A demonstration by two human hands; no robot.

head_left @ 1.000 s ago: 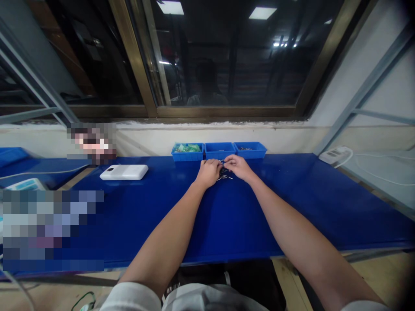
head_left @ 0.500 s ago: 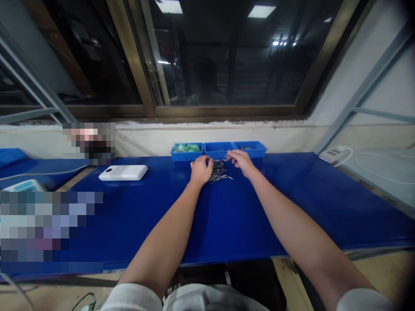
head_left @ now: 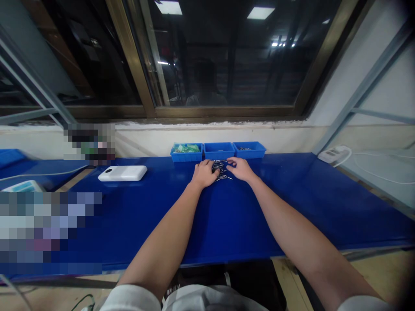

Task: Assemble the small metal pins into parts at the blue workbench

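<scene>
A loose pile of thin, shiny metal pins [head_left: 221, 176] lies on the blue tabletop, close to the bins at the back. My left hand [head_left: 205, 173] rests over the pile's left side, with its fingers and thumb apart and touching some of the pieces. At the right edge of the pile is my right hand [head_left: 240, 169], its fingers loosely bent and the thumb apart from them. Nothing shows in its grasp. Part of the pile is hidden under the left hand.
Behind the pile stand a blue bin with green bags [head_left: 186, 149], a middle blue bin [head_left: 219, 154] and a right blue bin with small metal pieces [head_left: 249, 154]. A white device [head_left: 123, 173] lies left. At the far right sits a power strip [head_left: 334, 153].
My right hand has come down from in front of the right bin to the pile's edge. My left hand has shifted slightly right and spread over the pins.
</scene>
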